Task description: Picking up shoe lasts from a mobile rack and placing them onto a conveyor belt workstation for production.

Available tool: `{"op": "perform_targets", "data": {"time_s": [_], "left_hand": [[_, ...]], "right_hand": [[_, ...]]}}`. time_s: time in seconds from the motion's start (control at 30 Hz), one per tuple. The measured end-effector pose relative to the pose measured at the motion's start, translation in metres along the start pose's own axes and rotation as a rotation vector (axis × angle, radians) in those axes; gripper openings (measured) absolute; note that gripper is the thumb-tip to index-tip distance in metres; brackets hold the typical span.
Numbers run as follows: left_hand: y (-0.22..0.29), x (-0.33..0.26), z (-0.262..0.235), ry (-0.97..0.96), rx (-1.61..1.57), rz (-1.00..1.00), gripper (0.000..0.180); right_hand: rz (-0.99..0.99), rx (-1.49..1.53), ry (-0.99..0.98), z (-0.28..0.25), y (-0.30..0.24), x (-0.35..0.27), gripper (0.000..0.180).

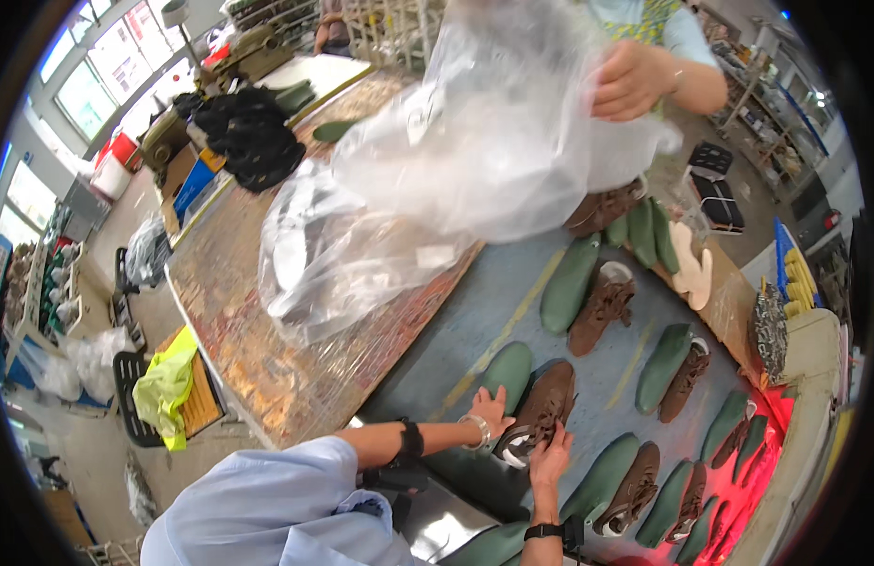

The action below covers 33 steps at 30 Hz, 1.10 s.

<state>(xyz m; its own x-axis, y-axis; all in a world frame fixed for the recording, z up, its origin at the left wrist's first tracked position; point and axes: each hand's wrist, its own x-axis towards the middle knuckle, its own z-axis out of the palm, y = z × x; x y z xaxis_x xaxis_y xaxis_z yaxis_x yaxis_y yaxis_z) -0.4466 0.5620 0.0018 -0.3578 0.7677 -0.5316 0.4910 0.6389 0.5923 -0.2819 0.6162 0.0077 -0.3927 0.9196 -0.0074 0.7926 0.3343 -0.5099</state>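
Note:
A brown lace-up shoe (555, 391) with a white lining lies in front of me on the grey-blue belt (456, 325). My right hand (550, 457) is closed on its near right side, by the laces. Left of the shoe, a green foot-shaped piece like a shoe last (509, 368) lies on the belt. My left hand (490, 412) touches the near end of that green piece, its fingers apart and close to the shoe. More brown shoes (602, 316) lie on the belt, each beside a green piece (569, 283).
Across the belt, a person's hand (633, 80) holds a large clear plastic bag (484, 141) that spreads over the worn wooden table (286, 377) at left. Black cloth (243, 137) lies farther back. A yellow-green vest (168, 382) hangs at left. Red light (762, 472) falls at the belt's right end.

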Motion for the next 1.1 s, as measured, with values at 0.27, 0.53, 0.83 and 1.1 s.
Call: {"op": "perform_targets", "data": {"time_s": [0.27, 0.53, 0.83, 1.1], "left_hand": [[-0.013, 0.014, -0.008, 0.058, 0.062, 0.38, 0.064], [-0.05, -0.042, -0.048, 0.076, -0.093, 0.447, 0.065], [-0.104, -0.159, -0.16, -0.034, -0.819, 0.145, 0.071], [-0.187, -0.231, -0.218, 0.018, -1.39, 0.238, 0.08]], "right_hand": [[-0.082, -0.066, -0.066, 0.014, 0.001, -0.006, 0.053], [0.192, -0.017, -0.414, -0.07, -0.042, -0.001, 0.07], [0.151, 1.256, -0.113, -0.068, -0.245, 0.079, 0.049], [0.205, 1.068, -0.633, 0.014, -0.303, -0.071, 0.034]]}}
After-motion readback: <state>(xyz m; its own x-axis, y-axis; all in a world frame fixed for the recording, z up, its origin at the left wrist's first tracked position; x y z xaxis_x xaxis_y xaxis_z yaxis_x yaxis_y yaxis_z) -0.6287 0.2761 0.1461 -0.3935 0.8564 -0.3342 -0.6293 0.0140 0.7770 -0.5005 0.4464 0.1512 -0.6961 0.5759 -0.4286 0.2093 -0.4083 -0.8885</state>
